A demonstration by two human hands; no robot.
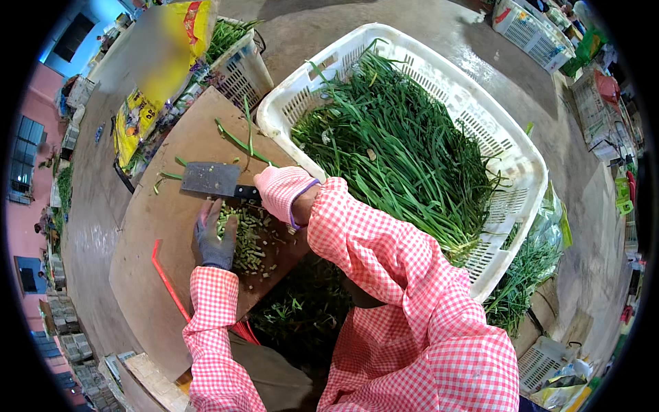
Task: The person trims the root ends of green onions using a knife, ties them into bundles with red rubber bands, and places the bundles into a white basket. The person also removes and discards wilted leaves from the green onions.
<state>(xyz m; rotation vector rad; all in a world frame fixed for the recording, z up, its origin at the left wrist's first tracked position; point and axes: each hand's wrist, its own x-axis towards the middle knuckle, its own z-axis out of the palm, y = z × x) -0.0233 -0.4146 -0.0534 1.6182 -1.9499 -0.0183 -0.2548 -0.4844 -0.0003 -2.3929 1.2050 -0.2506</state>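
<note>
My right hand (280,194), in a pink-and-white striped knit glove, grips the black handle of a cleaver (211,178). The broad blade lies over a brown cutting board (170,216), with bits of green stuck to it. Just below the blade, my left hand (213,239), in a grey glove, rests on the board with thumb and fingers apart, beside a pile of short chopped green stalks (249,239). Whether its fingers touch some pieces I cannot tell. A few long green stalks (242,144) lie beyond the blade. A red strap (167,280) lies left of my left forearm.
A large white plastic basket (533,154) of long leafy greens (391,139) touches the board's right side. Another basket (249,69) and a yellow printed bag (136,123) stand beyond the board. Dark greens (304,309) lie below its near edge. Loose greens (530,278) are at right.
</note>
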